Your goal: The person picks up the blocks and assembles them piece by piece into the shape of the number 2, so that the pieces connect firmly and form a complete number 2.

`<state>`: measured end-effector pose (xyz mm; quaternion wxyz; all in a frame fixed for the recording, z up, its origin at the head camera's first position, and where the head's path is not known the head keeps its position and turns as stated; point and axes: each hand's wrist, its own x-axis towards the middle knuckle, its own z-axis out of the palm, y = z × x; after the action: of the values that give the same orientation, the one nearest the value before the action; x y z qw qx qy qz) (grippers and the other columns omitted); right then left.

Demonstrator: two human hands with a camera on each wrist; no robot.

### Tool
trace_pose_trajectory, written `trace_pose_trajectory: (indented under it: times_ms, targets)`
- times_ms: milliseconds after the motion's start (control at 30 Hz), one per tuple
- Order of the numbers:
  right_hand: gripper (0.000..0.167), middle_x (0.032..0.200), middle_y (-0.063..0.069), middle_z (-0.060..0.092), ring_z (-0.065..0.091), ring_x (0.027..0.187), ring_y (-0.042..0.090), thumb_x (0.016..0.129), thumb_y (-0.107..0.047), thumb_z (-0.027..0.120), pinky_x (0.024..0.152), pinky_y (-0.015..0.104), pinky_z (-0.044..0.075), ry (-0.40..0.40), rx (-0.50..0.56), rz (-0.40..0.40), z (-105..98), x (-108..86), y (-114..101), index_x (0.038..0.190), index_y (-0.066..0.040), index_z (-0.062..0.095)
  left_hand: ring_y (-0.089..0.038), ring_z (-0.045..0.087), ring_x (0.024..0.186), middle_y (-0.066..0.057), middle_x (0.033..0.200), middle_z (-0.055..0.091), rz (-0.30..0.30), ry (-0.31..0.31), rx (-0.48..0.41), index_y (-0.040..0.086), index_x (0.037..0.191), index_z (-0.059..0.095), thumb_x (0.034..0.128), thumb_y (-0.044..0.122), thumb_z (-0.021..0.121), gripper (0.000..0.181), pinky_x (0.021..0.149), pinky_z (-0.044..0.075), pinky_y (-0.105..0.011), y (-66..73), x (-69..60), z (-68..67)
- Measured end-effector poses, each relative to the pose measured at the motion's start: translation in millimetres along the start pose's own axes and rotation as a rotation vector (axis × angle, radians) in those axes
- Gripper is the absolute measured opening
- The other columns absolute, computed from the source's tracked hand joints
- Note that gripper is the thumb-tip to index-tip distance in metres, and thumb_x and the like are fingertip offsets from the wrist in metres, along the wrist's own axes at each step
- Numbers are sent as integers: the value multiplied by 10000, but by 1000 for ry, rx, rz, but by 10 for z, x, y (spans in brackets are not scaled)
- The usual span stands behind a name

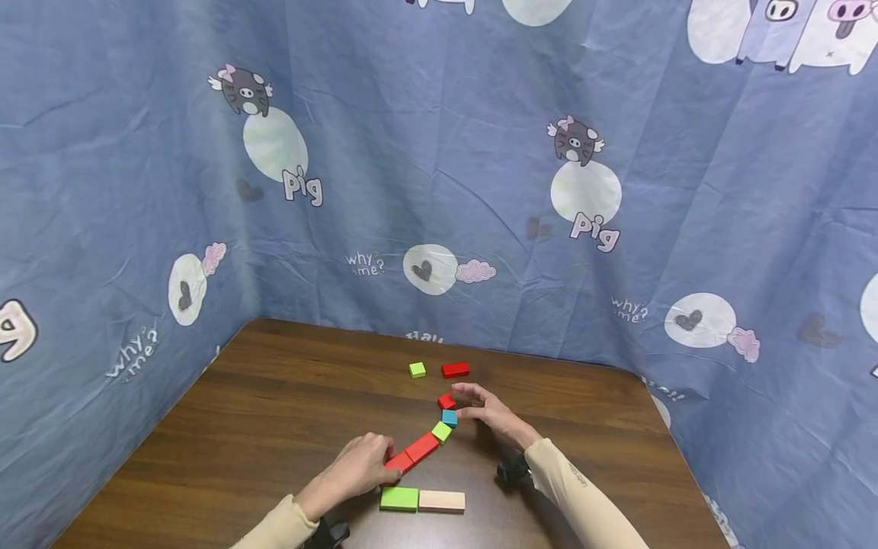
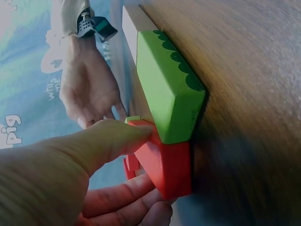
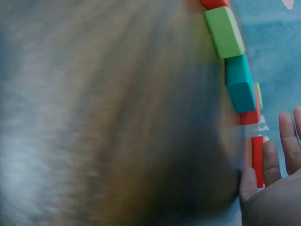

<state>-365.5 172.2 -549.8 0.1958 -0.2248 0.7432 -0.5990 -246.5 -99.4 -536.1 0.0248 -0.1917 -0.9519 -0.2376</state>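
Note:
My left hand (image 1: 362, 462) pinches a red rectangular block (image 2: 175, 170) at the near end of a slanting row, thumb on one side and fingers on the other. Beyond it in the row come another red block (image 1: 422, 447), a light green block (image 1: 441, 432), a blue block (image 1: 449, 418) and a small red block (image 1: 447, 401). Beside the far end hovers my right hand (image 1: 490, 412), fingers loosely bent and holding nothing; its thumb is close to the blue block, and contact cannot be told. In the left wrist view, a green block (image 2: 167, 89) with scalloped markings stands against the held block.
A pale wooden block (image 1: 442, 501) lies end to end with the green one near the front. Farther back are a light green block (image 1: 417, 370) and a red block (image 1: 456, 370). Blue patterned curtains (image 1: 453, 191) hang behind and beside the brown table (image 1: 274, 396).

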Motion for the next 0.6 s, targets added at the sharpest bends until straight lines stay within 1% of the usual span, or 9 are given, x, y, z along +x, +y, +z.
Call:
trace_pose_trajectory:
  times_ms: [67, 133, 267, 367, 433, 500, 600]
  targets:
    - [612, 1435, 233, 440, 392, 1337, 393, 874, -71, 651, 985, 304, 389, -6, -5, -7, 3, -12, 35, 1414, 18, 376, -48, 361, 492, 104, 565, 437, -5, -2, 0, 139, 668, 576, 676, 258, 750, 211, 443, 272, -235, 6, 1, 6]
    - [610, 1439, 234, 432, 384, 1336, 399, 869, -51, 650, 1010, 336, 373, -2, -17, -12, 8, -16, 71, 1411, 19, 379, -47, 357, 491, 104, 566, 428, -9, -4, 0, 137, 671, 574, 676, 252, 751, 211, 442, 265, -233, 16, 0, 10]
    - [585, 1438, 252, 419, 375, 1324, 421, 869, -2, 633, 1072, 476, 320, 7, -47, -31, 32, -21, 104, 1399, 36, 389, -52, 345, 492, 106, 565, 397, -13, 3, 9, 139, 667, 559, 671, 250, 741, 213, 438, 247, -239, 30, -1, 19]
    - [578, 1427, 288, 405, 358, 1316, 451, 866, 27, 618, 1081, 555, 283, -3, -51, -48, 70, -58, 23, 1389, 76, 378, -60, 355, 494, 104, 565, 399, -14, 12, 10, 141, 663, 547, 664, 249, 732, 214, 436, 262, -250, 31, -3, 18]
    - [591, 1430, 302, 390, 342, 1323, 458, 860, 34, 619, 1087, 563, 267, -13, -55, -47, 97, -90, -57, 1390, 93, 364, -63, 372, 496, 100, 569, 422, -20, 8, -6, 141, 673, 555, 675, 254, 738, 215, 440, 285, -256, 28, -4, 14]
    - [602, 1430, 312, 384, 333, 1328, 461, 854, 40, 621, 1092, 554, 259, -20, -62, -49, 120, -118, -129, 1389, 109, 356, -65, 394, 504, 91, 579, 455, -30, -6, -29, 132, 696, 581, 711, 285, 754, 232, 454, 309, -257, 24, -1, 5]
    - [611, 1432, 309, 385, 333, 1331, 455, 846, 41, 633, 1094, 523, 254, -17, -80, -50, 141, -125, -157, 1388, 109, 358, -66, 394, 514, 83, 586, 469, -57, -55, -79, 121, 717, 603, 761, 384, 762, 310, 468, 308, -253, 9, 10, -26]
